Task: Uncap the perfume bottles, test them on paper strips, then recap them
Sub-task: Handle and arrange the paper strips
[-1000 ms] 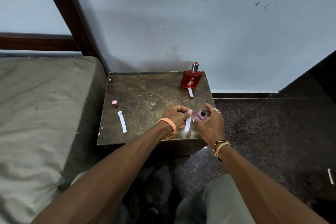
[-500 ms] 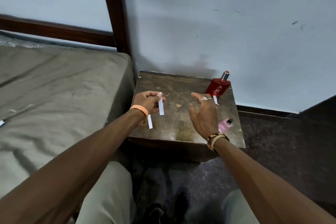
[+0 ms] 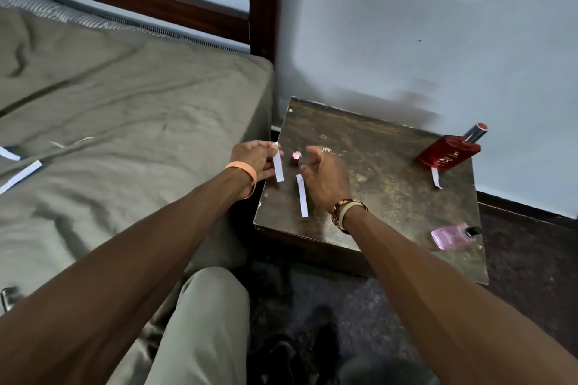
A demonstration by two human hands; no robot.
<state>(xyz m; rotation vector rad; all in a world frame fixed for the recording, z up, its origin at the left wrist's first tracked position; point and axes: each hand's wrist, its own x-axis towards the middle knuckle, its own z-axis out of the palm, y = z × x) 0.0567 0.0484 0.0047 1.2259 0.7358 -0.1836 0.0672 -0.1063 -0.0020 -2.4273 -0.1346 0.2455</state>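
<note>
My left hand (image 3: 255, 157) pinches a white paper strip (image 3: 278, 167) over the left edge of the small dark table (image 3: 391, 197). My right hand (image 3: 325, 178) hovers just right of a small pink cap (image 3: 295, 157) that stands on the table; its fingers are spread and hold nothing. A second paper strip (image 3: 302, 199) lies flat by that hand. The uncapped pink perfume bottle (image 3: 450, 235) lies on its side at the table's front right. The red perfume bottle (image 3: 450, 153) with its silver cap on stands at the back right, with a third strip (image 3: 436, 177) in front of it.
A bed with a grey-green sheet (image 3: 125, 122) fills the left, with loose paper strips (image 3: 20, 175) on it. A dark wooden bed post (image 3: 264, 3) and a pale wall stand behind the table. Dark floor and my knees lie below.
The view has swung left. My left hand carried the strip to the table's left edge. My right hand, having let go of the pink bottle, has moved up beside the pink cap.
</note>
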